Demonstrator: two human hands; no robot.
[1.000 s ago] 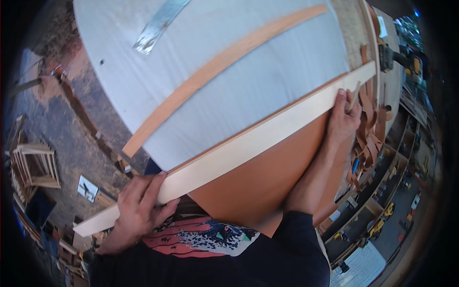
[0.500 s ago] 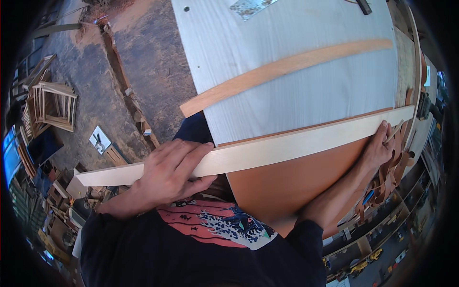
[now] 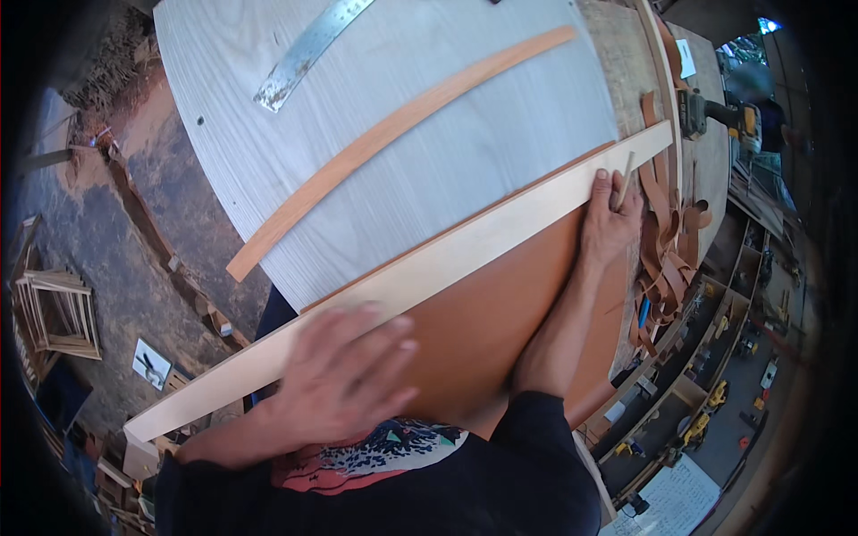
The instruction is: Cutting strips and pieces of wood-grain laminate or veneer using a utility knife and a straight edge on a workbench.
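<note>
Strip [image 3: 496, 234] overhangs panel [image 3: 411, 192]; right hand [image 3: 611, 221] touching

From my station I take the power tool [image 3: 718, 113] as datum. Left of it I register a metal strip [image 3: 313, 55] and a tan wooden strip [image 3: 393, 128]; farther left, wooden frames [image 3: 59, 311]; below it, curled brown strips [image 3: 668, 272] and a white sheet [image 3: 675, 496].

"What's the right hand [image 3: 610, 219] doing?"
"Resting on the long pale wooden strip [image 3: 500, 234], a thin beige stick [image 3: 629, 170] held in its fingers."
"And the left hand [image 3: 338, 380]?"
"Blurred, fingers spread, over the smooth brown sheet [image 3: 483, 322]; touching or not, I can't tell."
"Beyond?"
"A narrow orange-brown wooden strip [image 3: 402, 131] and a scuffed silver metal strip [image 3: 308, 59], on a pale grey wood-grained board [image 3: 456, 170]."
</note>
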